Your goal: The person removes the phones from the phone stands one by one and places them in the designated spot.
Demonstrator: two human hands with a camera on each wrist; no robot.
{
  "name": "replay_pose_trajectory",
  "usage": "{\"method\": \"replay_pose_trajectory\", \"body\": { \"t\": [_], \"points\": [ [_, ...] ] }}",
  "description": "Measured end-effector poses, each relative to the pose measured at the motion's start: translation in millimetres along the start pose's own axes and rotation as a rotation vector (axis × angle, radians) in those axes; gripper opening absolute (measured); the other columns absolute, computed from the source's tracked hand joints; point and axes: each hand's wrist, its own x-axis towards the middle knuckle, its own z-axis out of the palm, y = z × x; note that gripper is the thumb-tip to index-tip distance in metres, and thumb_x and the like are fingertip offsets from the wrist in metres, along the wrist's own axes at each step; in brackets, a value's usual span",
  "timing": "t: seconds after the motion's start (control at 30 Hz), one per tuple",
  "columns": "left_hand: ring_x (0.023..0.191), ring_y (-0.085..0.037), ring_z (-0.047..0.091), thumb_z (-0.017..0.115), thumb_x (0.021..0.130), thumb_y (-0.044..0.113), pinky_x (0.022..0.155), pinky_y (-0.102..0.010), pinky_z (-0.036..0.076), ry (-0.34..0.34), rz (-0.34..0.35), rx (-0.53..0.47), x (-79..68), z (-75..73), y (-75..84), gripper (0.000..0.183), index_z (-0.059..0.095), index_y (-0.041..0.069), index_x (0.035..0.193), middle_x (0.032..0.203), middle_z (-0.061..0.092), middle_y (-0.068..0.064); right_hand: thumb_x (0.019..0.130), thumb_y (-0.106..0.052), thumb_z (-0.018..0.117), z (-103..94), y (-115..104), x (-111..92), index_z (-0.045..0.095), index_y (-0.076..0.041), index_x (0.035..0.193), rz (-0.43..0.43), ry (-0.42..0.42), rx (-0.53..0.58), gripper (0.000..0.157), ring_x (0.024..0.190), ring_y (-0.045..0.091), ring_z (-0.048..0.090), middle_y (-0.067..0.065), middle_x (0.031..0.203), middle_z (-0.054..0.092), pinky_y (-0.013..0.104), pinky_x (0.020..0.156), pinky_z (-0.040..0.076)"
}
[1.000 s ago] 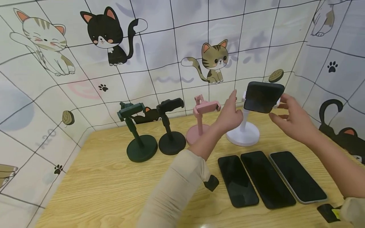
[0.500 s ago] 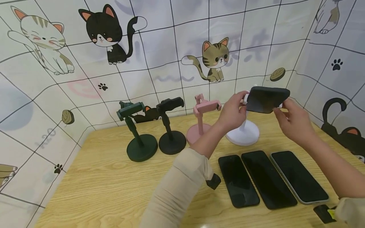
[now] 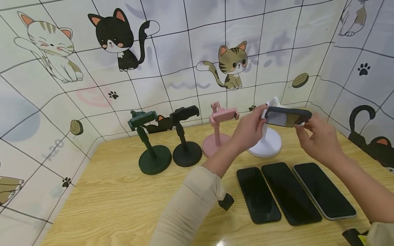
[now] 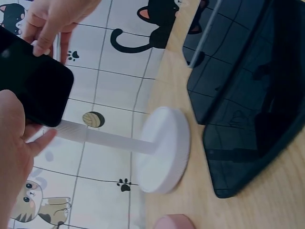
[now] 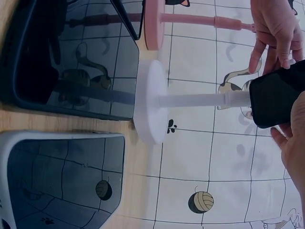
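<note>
Both hands hold a dark phone (image 3: 275,117) clamped in a white phone stand (image 3: 266,145). My left hand (image 3: 250,130) grips its left end, thumb in front and fingers behind. My right hand (image 3: 320,136) pinches the right end between thumb and fingers. In the head view the phone is tilted, its screen foreshortened and its thick upper edge showing. Part of the white clamp is hidden behind phone and fingers. The left wrist view shows the phone (image 4: 45,81) above the stand's white post (image 4: 112,140), as does the right wrist view, with the phone (image 5: 274,95) between both hands.
Three dark phones, left (image 3: 258,194), middle (image 3: 290,193) and right (image 3: 324,189), lie face up before the white stand. Green (image 3: 155,160), black (image 3: 187,153) and pink (image 3: 217,136) phone stands line up to its left. A cat-print sheet (image 3: 172,44) hangs behind the wooden table (image 3: 123,198).
My left hand has moved from an extended finger onto the phone's left end, and my right hand has closed on its right end. The phone has tipped, its upper edge now lower.
</note>
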Motion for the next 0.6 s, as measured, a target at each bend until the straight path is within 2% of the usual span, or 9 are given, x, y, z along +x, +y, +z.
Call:
{"method": "replay_pose_trajectory", "body": {
  "t": [0.07,0.13,0.2,0.3,0.37,0.5,0.6],
  "points": [
    [0.082,-0.007,0.056,0.046,0.093,0.005,0.071,-0.01,0.042,0.025,0.021,0.017,-3.5,2.3,-0.9,0.034,0.039,0.002,0.126,0.103,0.061,-0.009,0.075,0.01,0.059,0.6,-1,-1,0.057,0.008,0.094,-0.035,0.033,-0.005,0.019,0.077,0.033,0.057,0.018,0.081,0.058,-0.001,0.079,0.025],
    [0.082,-0.009,0.056,0.047,0.092,0.004,0.072,-0.01,0.042,0.049,0.036,0.025,-7.5,3.5,-2.4,0.033,0.039,0.003,0.124,0.105,0.061,-0.009,0.074,0.009,0.06,2.3,-3,-2,0.058,0.009,0.09,-0.063,0.057,0.001,0.016,0.076,0.033,0.057,0.019,0.08,0.059,0.0,0.08,0.026],
    [0.081,-0.011,0.055,0.047,0.092,0.004,0.074,-0.011,0.042,0.076,0.045,0.04,-12.0,3.6,-3.8,0.032,0.039,0.003,0.123,0.106,0.06,-0.009,0.082,-0.001,0.058,5.3,-4,-1,0.058,0.009,0.09,-0.091,0.076,0.002,0.013,0.075,0.034,0.058,0.02,0.081,0.06,0.0,0.081,0.025],
    [0.078,-0.014,0.054,0.047,0.091,0.003,0.073,-0.013,0.042,0.129,0.055,0.049,-17.8,3.9,-7.0,0.031,0.038,0.004,0.121,0.104,0.06,-0.01,0.092,-0.023,0.049,11.1,-5,1,0.057,0.008,0.091,-0.133,0.102,0.005,0.031,0.075,0.033,0.058,0.019,0.082,0.06,0.002,0.081,0.027],
    [0.076,-0.015,0.054,0.048,0.091,0.003,0.071,-0.013,0.042,0.16,0.064,0.056,-21.3,4.1,-8.7,0.031,0.038,0.004,0.121,0.103,0.061,-0.01,0.095,-0.034,0.04,14.9,-6,3,0.056,0.007,0.092,-0.166,0.129,0.002,0.044,0.074,0.032,0.058,0.018,0.081,0.059,0.008,0.075,0.033],
    [0.074,-0.015,0.053,0.048,0.092,0.004,0.066,-0.012,0.041,0.205,0.076,0.041,-26.7,4.5,-10.9,0.028,0.038,0.003,0.118,0.102,0.06,-0.011,0.096,-0.034,0.037,20.8,-8,7,0.056,0.006,0.096,-0.216,0.168,0.017,0.045,0.071,0.028,0.055,0.017,0.081,0.059,0.019,0.066,0.035],
    [0.072,-0.015,0.053,0.048,0.091,0.005,0.065,-0.012,0.04,0.244,0.091,0.024,-29.7,4.7,-12.6,0.026,0.04,0.002,0.116,0.1,0.06,-0.011,0.096,-0.032,0.038,23.2,-9,10,0.055,0.007,0.099,-0.248,0.17,0.039,0.043,0.072,0.028,0.055,0.017,0.083,0.059,0.015,0.07,0.035]
  ]
}}
